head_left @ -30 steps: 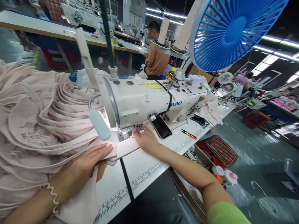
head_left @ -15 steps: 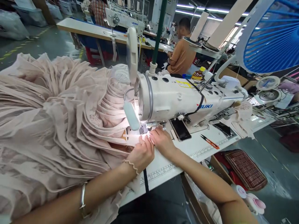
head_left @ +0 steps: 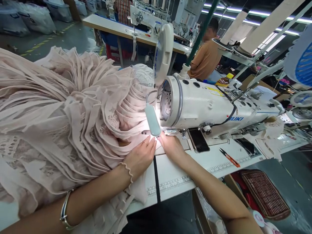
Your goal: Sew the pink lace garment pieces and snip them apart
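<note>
A white sewing machine (head_left: 200, 104) stands on the table, its lamp shining near the needle area. A large heap of pale pink fabric (head_left: 85, 113) fills the left side. My left hand (head_left: 141, 153) lies with fingers stretched on the light fabric strip in front of the machine head. Beside it, my right hand (head_left: 172, 148) has its fingers pressed together on the fabric edge near the needle area; the fingertips are close to my left fingertips. A pale green oval piece (head_left: 152, 120) hangs over them and hides part of the needle area.
A phone (head_left: 199, 140), orange-handled snips (head_left: 230, 158) and a dark object (head_left: 247, 146) lie right of my hands. A printed ruler (head_left: 175, 184) runs along the table edge. Behind are a person in an orange shirt (head_left: 207, 60) and another sewing table (head_left: 107, 26).
The view has swung left, so things appear farther right. My left hand has flattened its fingers on the fabric and moved slightly away from my right hand.
</note>
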The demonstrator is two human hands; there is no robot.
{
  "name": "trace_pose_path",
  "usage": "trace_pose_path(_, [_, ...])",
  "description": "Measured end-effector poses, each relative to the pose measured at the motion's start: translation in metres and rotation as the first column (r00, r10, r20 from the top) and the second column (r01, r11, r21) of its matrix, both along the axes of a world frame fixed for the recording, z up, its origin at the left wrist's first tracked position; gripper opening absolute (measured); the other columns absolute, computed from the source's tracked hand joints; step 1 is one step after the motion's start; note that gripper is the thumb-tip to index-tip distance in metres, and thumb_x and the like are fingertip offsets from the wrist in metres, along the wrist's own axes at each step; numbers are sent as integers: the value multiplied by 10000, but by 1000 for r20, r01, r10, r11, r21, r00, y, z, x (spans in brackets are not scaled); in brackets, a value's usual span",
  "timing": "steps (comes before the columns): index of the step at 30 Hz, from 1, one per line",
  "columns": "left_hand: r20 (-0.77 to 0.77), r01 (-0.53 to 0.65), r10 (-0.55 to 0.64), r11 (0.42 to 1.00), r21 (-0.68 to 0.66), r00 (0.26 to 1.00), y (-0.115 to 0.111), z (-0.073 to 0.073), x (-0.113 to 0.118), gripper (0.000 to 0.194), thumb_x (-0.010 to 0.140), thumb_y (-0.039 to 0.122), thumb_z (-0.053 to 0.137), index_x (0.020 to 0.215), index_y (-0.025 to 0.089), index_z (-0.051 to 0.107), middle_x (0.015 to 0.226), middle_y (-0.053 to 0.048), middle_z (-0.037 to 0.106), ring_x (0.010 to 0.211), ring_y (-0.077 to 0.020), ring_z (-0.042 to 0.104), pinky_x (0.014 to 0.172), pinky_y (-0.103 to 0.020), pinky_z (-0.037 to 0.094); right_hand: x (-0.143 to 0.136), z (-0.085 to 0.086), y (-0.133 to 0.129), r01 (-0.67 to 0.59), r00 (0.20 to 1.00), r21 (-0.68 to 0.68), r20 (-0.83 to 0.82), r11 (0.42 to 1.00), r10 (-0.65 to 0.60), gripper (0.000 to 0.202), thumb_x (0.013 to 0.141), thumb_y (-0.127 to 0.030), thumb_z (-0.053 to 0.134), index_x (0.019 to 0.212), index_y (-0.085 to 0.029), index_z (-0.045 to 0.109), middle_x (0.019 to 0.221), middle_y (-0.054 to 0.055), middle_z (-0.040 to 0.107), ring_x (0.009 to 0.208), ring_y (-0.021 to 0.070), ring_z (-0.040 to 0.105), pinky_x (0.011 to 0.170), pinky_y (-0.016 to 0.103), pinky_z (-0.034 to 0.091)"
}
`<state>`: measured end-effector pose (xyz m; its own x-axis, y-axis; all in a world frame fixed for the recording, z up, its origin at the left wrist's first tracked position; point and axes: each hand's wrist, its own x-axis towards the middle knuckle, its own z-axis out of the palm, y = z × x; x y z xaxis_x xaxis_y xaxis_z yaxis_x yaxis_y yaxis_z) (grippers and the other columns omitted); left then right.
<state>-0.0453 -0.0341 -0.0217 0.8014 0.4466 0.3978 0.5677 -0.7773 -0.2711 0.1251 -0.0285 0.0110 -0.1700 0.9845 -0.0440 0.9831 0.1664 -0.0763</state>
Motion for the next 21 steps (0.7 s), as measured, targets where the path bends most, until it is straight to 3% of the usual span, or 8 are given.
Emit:
trace_pose_path(4, [224,-79,123,977,-197,967,6,5,-6,361,919,55,376,1191,48,614,1192,-148,682,1128,-227,633,940,-340,545,-6,-13,-9,19,1000,124,-18,992,-17,180,949,-200,385,1003,-156,550,774,85,674,668,207,618,583,284,359])
trace_pose_path(7, [387,-9,147,942,-336,910,2,6,-5,391,943,80,338,1237,120,593,1217,-92,682,1132,-164,633,972,-311,537,-3,-20,-15,46,999,196,-35,979,-40,165,902,-185,388,960,-155,540,729,69,653,629,206,596,563,279,334])
trace_pose_path(11, [236,78,-17,965,-251,972,-12,1,2,464,920,19,301,1320,100,523,1342,-111,602,1287,-185,521,1048,-349,483,1,-23,-18,67,994,190,-103,979,-48,110,843,-198,427,896,-186,522,691,47,644,589,211,574,539,277,291])
trace_pose_path(15, [64,25,-15,988,-153,998,-16,-1,5,446,909,3,326,1320,19,500,1353,-183,574,1322,-252,482,1080,-395,431,1,-22,-18,80,990,173,-132,982,-57,157,845,-152,376,890,-186,523,695,59,644,590,217,573,539,284,280])
trace_pose_path(21, [36,26,-23,996,-88,999,-11,1,6,407,916,24,337,1272,-4,532,1285,-194,616,1253,-289,543,1006,-404,464,11,-12,-19,51,954,52,-299,997,-33,183,940,-216,346,920,-191,526,720,36,638,648,202,591,596,283,375])
